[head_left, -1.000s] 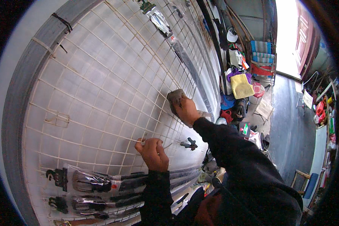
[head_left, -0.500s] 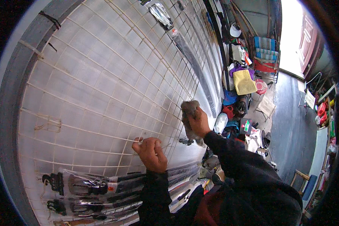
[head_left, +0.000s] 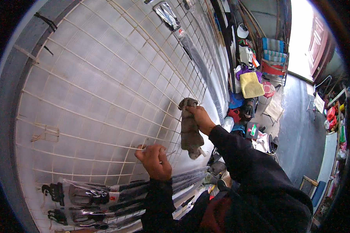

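My left hand [head_left: 155, 160] is closed, its fingers curled round a wire of the white wire grid panel [head_left: 90, 70]. To its upper right, my right hand [head_left: 202, 119] grips the upper part of a dingy grey-brown rag [head_left: 191, 134]. The rag hangs down in front of the grid, its lower end bunched. Whether it touches the wires I cannot tell. Below my left hand, several black straps with buckles in clear plastic packaging [head_left: 90, 194] lie along the grid.
A grey frame [head_left: 17, 66] borders the grid at the left. Another packaged strap [head_left: 198, 62] hangs at the upper right. Further right are a yellow cloth [head_left: 252, 84], a striped folding chair [head_left: 273, 52], a small stool [head_left: 273, 110], piled goods and a dark floor [head_left: 299, 128].
My right hand has moved slightly up and left, and the bunched rag now hangs longer below it. My left hand stays on the wire; the view has shifted a little.
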A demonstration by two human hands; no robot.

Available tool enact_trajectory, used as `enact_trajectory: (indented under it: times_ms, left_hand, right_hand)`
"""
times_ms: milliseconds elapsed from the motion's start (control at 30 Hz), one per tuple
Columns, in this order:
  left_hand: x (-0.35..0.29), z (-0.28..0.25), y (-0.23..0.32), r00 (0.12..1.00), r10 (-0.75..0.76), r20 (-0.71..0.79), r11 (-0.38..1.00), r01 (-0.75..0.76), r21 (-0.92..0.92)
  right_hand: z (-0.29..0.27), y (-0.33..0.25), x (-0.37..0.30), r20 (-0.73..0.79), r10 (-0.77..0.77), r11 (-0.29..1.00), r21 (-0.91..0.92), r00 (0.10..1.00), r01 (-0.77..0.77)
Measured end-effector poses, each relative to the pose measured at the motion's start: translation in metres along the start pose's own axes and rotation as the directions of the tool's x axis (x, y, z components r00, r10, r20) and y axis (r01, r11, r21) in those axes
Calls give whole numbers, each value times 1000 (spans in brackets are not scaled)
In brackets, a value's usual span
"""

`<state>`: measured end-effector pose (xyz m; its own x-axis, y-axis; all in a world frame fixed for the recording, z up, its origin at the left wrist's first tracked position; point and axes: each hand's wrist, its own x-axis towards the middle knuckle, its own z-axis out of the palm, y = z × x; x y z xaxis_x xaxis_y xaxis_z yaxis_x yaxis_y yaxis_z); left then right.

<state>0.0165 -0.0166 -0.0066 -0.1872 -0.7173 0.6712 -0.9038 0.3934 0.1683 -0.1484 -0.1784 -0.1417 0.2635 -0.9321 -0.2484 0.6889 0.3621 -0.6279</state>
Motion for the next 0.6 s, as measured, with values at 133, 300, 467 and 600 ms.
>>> enact_trajectory:
  times_ms: [133,300,467,600]
  left_hand:
    - [0,-1,3,999,-40,1,999,40,-18]
    - [2,3,4,999,-27,-31,1000,27,-1]
    - [3,-1,3,1000,0,-12,999,0,45]
    - [3,-1,2,1000,0,-7,1000,1,19]
  right_hand:
    - [-11,-16,-2,402,-600,-106,-897,692,430]
    - [-22,-13,18,437,-399,-137,-898,806,419]
    - [-19,15,28,63,-280,696,-674,958,248]
    - [-20,9,6,62,102,989,102,993,-108]
